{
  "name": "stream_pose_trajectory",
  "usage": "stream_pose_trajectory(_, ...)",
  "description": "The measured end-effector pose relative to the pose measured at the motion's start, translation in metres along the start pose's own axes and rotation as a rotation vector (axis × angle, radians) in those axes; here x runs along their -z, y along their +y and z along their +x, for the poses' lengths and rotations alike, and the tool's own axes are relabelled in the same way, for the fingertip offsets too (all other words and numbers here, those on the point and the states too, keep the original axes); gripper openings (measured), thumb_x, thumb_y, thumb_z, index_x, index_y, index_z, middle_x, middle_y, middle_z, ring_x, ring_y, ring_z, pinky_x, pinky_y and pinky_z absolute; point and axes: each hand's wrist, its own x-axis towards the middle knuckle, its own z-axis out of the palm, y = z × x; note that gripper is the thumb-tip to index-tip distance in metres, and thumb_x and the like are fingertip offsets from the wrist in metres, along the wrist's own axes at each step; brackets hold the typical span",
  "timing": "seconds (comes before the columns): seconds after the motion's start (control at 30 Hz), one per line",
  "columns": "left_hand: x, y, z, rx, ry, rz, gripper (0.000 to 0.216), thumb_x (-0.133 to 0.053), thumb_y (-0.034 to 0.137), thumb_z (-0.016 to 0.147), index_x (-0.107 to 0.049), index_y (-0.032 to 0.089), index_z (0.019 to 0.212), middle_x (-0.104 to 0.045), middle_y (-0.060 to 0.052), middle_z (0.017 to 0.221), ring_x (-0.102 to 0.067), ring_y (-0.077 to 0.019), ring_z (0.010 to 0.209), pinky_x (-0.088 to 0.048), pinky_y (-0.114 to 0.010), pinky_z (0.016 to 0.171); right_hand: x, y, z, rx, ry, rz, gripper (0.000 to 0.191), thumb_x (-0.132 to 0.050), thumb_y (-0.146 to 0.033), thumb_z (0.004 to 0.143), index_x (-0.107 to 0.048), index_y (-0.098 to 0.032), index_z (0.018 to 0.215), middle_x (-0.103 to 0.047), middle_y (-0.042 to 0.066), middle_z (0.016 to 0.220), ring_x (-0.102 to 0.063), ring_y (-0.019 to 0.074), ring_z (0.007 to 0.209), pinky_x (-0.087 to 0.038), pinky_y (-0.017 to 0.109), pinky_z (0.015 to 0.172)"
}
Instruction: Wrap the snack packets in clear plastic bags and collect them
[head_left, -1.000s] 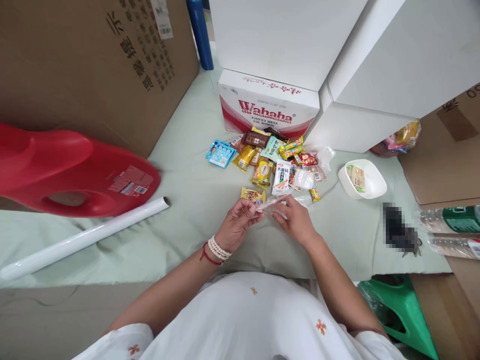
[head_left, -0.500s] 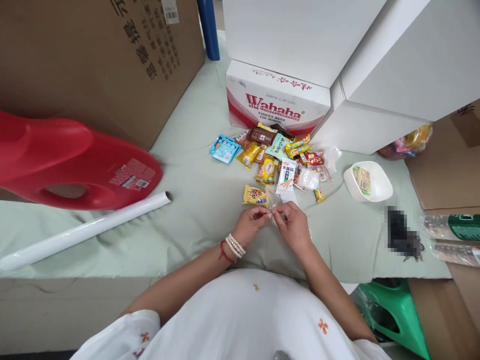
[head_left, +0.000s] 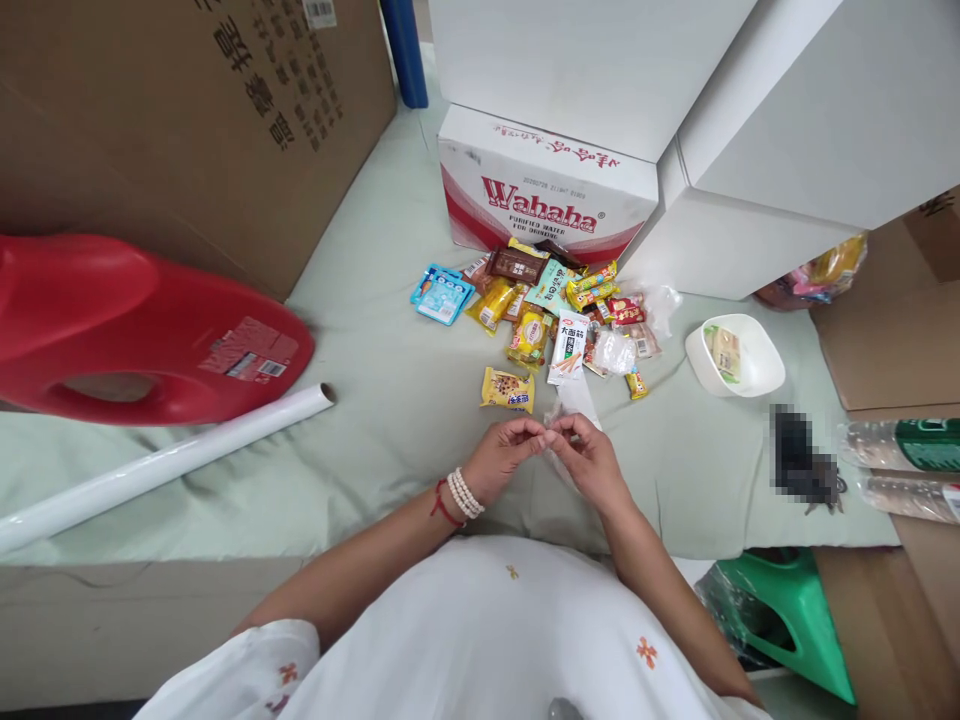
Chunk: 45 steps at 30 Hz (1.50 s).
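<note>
My left hand (head_left: 504,455) and my right hand (head_left: 590,458) meet fingertip to fingertip in front of my body. Both pinch a crumpled clear plastic bag (head_left: 553,412), most of which my fingers hide. Just beyond the left hand lies a yellow snack packet (head_left: 508,390). A white strip of paper (head_left: 580,400) rests past the right fingers, partly under a white snack packet (head_left: 569,347). Farther back is a heap of wrapped snacks, among them a brown packet (head_left: 517,266), a light green packet (head_left: 553,287) and blue packets (head_left: 442,299).
Behind the snacks stands a Wahaha water carton (head_left: 547,190). A white bowl (head_left: 761,352) with a packet inside sits to the right, near keys (head_left: 825,497) and plastic bottles (head_left: 870,447). On the left are a red jug (head_left: 180,290), a white roll (head_left: 225,440) and a large cardboard box (head_left: 150,130).
The clear bag between my hands has drawn in closer to my fingers, away from the yellow packet. My hands stay pinched together, and the whole view has shifted slightly.
</note>
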Motion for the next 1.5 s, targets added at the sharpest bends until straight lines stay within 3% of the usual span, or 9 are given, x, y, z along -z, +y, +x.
stream_pose_trajectory(0.17,0.006,0.005,-0.004,0.052,0.047,-0.133,0.037,-0.091,0.046,0.069,-0.071,0.016,0.079,-0.064,0.002,0.074,-0.055,-0.0103,0.071,-0.044,-0.025,0.072,0.002,0.004,0.005,-0.122,0.025,0.275,0.04,-0.081,-0.058,0.074,-0.066,-0.021,0.076,-0.057,-0.003,0.067,-0.045,0.0118,0.06,-0.038,0.025,0.059)
stream_pose_trajectory(0.37,0.015,0.017,-0.009,0.153,0.044,-0.307,0.037,-0.092,0.039,0.07,-0.065,0.019,0.084,-0.071,-0.001,0.09,-0.067,-0.015,0.087,-0.055,-0.031,0.082,0.019,0.008,0.007,-0.163,0.098,0.296,0.045,-0.082,-0.062,0.071,-0.065,-0.02,0.075,-0.057,-0.001,0.073,-0.047,0.0122,0.062,-0.042,0.025,0.058)
stream_pose_trajectory(0.53,0.011,0.017,-0.01,0.145,-0.04,-0.306,0.038,-0.088,0.042,0.076,-0.06,0.02,0.087,-0.074,-0.002,0.096,-0.072,-0.0193,0.093,-0.057,-0.04,0.089,0.012,-0.001,-0.004,0.065,0.072,-0.036,0.037,-0.069,-0.06,0.088,-0.07,-0.023,0.093,-0.067,0.004,0.092,-0.06,0.0197,0.083,-0.05,0.031,0.075)
stream_pose_trajectory(0.7,0.006,0.014,-0.011,0.101,-0.036,-0.229,0.04,-0.086,0.048,0.077,-0.06,0.02,0.085,-0.074,-0.003,0.094,-0.071,-0.0188,0.093,-0.056,-0.038,0.092,-0.006,-0.011,-0.017,0.439,0.335,-0.535,0.03,-0.077,-0.051,0.087,-0.074,-0.027,0.106,-0.061,0.011,0.112,-0.053,0.0304,0.113,-0.046,0.046,0.097)
stream_pose_trajectory(0.77,0.004,0.013,-0.011,0.059,-0.029,-0.181,0.04,-0.086,0.05,0.076,-0.061,0.019,0.082,-0.07,0.0,0.086,-0.069,-0.0169,0.088,-0.055,-0.037,0.091,-0.009,-0.009,-0.017,0.487,0.293,-0.577,0.018,-0.072,-0.044,0.092,-0.077,-0.029,0.101,-0.061,0.01,0.108,-0.053,0.0294,0.11,-0.044,0.047,0.099)
stream_pose_trajectory(1.1,0.005,0.014,-0.016,0.087,0.004,-0.182,0.044,-0.087,0.052,0.075,-0.058,0.019,0.083,-0.078,-0.006,0.1,-0.074,-0.0217,0.1,-0.053,-0.039,0.097,0.007,0.002,-0.007,0.221,0.121,-0.194,0.02,-0.065,-0.043,0.095,-0.07,-0.025,0.088,-0.063,0.006,0.101,-0.056,0.0242,0.106,-0.042,0.038,0.097)
stream_pose_trajectory(1.27,0.018,0.022,-0.012,0.109,0.124,-0.303,0.046,-0.09,0.045,0.073,-0.053,0.02,0.084,-0.078,-0.004,0.094,-0.075,-0.0185,0.088,-0.059,-0.038,0.089,0.022,0.001,-0.008,0.179,0.3,0.069,0.022,-0.062,-0.045,0.098,-0.059,-0.024,0.094,-0.065,0.005,0.108,-0.059,0.0193,0.099,-0.045,0.033,0.09)
stream_pose_trajectory(1.4,0.038,0.031,-0.01,0.085,0.279,-0.368,0.043,-0.09,0.035,0.073,-0.051,0.021,0.085,-0.071,0.004,0.08,-0.073,-0.0141,0.074,-0.062,-0.035,0.08,0.038,0.007,-0.007,0.04,0.482,0.254,0.034,-0.068,-0.054,0.091,-0.052,-0.024,0.091,-0.063,0.001,0.095,-0.058,0.016,0.082,-0.044,0.026,0.068)
stream_pose_trajectory(1.5,0.037,0.032,-0.014,0.099,0.304,-0.218,0.04,-0.084,0.047,0.077,-0.055,0.02,0.085,-0.065,0.004,0.075,-0.064,-0.0101,0.059,-0.057,-0.026,0.064,0.036,0.01,-0.009,-0.007,0.506,0.277,0.038,-0.072,-0.056,0.087,-0.052,-0.023,0.09,-0.061,-0.001,0.087,-0.055,0.0143,0.074,-0.04,0.024,0.06)
